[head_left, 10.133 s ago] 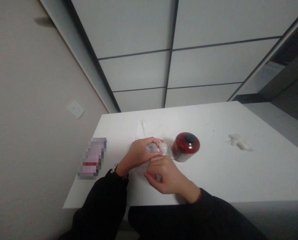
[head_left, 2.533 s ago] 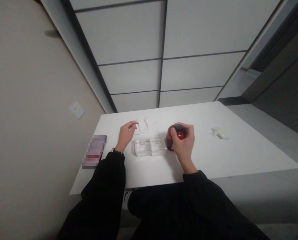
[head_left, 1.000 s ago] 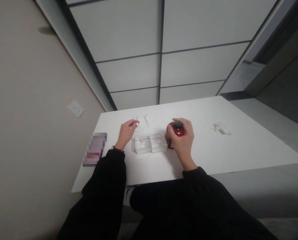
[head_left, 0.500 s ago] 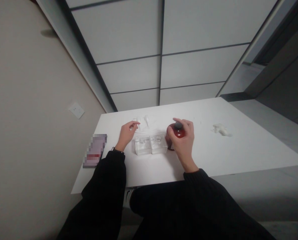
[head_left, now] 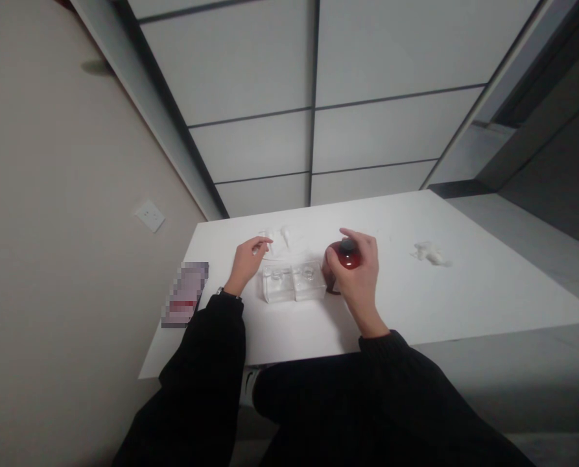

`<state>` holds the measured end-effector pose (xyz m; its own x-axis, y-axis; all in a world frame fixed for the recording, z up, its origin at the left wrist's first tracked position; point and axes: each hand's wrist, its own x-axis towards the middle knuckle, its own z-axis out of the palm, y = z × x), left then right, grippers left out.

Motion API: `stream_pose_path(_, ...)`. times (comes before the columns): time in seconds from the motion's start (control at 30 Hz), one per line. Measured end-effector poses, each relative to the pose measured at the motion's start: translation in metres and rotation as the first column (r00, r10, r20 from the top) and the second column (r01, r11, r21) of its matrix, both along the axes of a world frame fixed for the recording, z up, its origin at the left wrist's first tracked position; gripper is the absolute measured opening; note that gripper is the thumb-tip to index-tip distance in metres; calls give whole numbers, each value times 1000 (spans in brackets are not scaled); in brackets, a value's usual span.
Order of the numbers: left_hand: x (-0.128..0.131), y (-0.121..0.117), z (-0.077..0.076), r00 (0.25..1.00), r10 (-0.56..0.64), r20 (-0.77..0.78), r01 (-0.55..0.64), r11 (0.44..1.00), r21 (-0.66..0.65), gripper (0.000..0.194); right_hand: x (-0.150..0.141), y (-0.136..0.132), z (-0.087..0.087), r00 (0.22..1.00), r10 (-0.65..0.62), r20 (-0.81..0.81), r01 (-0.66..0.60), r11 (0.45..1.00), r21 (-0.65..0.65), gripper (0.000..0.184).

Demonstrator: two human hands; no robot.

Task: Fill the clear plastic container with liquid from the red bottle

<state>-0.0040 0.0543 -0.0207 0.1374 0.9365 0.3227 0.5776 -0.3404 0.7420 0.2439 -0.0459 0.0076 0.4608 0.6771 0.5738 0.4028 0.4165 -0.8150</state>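
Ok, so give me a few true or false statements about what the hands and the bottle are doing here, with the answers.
1. The right hand is curled around the dark red bottle. True.
2. The bottle is lying on its side. False: it is upright, with a black cap on top.
3. The clear boxy pieces are between the left hand and the bottle. True.
4. The left hand grips the bottle too. False: its fingertips are by the small white pieces; contact is unclear.
5. A crumpled white item lies to the right of the right hand. True.
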Motion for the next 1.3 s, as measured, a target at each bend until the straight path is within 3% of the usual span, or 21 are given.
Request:
stream_pose_path(0.1, 0, 0, 0, 1000, -6, 0, 6, 1000, -2, 26, 0, 0, 0, 998, -1, -69, 1, 1000, -8, 33)
stream_pose_path(0.23, 0, -1, 0, 1000, -13, 1, 13, 1000, -5, 26, 0, -1, 2, 1000, 0, 19, 0, 1000, 2, 20)
stream_pose_path(0.37, 0, -1, 0, 1000, -12, 1, 12, 1000, -9, 25, 0, 0, 1, 996, 8, -88, -9, 1000, -12, 34)
stream_pose_path(0.53, 1, -2, 1, 1000, -18, 1, 18, 1000, -15, 25, 0, -2, 3, 999, -6, 32, 6, 1000, 11, 16)
stream_pose_path(0.63, 1, -2, 2, 1000, -22, 1, 22, 1000, -17, 26, 1, -3, 4, 999, -2, 34, 1, 1000, 10, 22)
stream_pose_path(0.83, 2, -2, 2, 1000, -25, -2, 25, 999, -23, 25, 0, -2, 0, 993, -35, -109, 32, 999, -25, 26)
stream_pose_path(1.3, 3, -3, 1, 1000, -29, -5, 29, 999, -23, 24, 0, -6, 1, 999, -32, -18, 33, 999, 31, 28)
